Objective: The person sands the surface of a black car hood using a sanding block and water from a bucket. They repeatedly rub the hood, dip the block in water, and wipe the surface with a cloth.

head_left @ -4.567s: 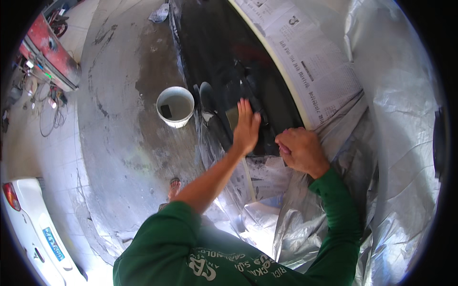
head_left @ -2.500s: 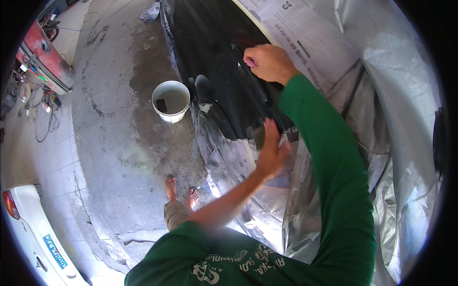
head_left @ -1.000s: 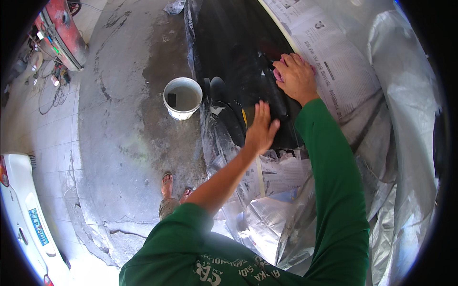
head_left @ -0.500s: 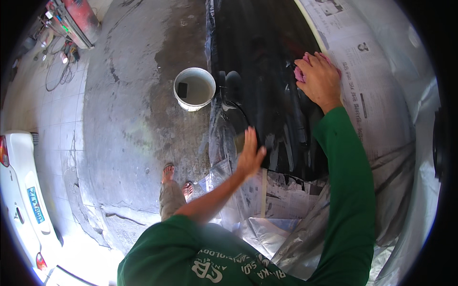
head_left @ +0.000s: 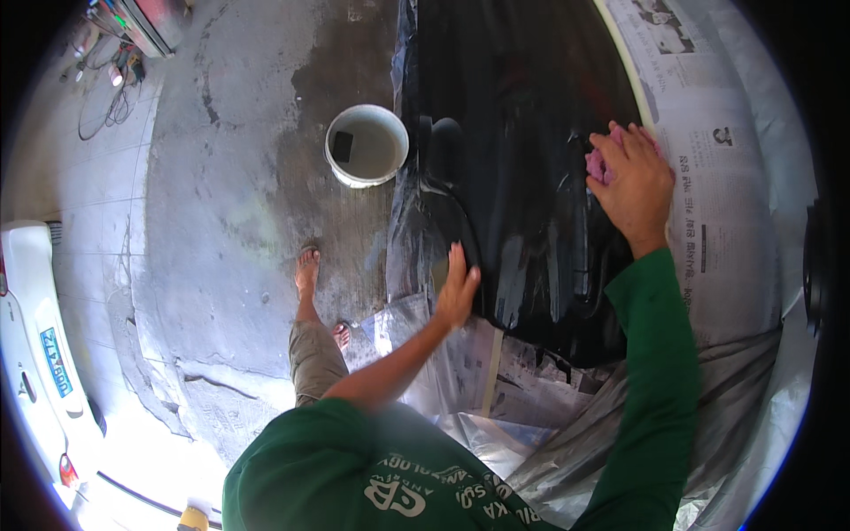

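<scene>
A wet, glossy black car panel [head_left: 531, 203] stretches away in front of me, with water streaks near its close end. At its right edge, my right hand [head_left: 639, 190] is closed over a crumpled pink cloth [head_left: 599, 165], pressing it on or beside the panel. My left hand [head_left: 457, 290] is by the near left corner of the panel, fingers stretched out and thumb apart. It appears to hold nothing; whether it touches the surface I cannot tell. A white bucket [head_left: 403, 150] of cloudy water stands left of the panel, with a dark rectangular block [head_left: 343, 147] inside.
Newspaper [head_left: 708, 186] and pale tape mask the panel's right side. Plastic sheeting [head_left: 549, 460] hangs around the near end and along the left edge. A stained concrete floor [head_left: 239, 177] lies left, with cables [head_left: 115, 111] far off and a white car [head_left: 44, 336] at the left.
My view has shifted, so the panel sits lower and further right. My right hand keeps the pink cloth near the same edge. The left hand has moved slightly nearer to me.
</scene>
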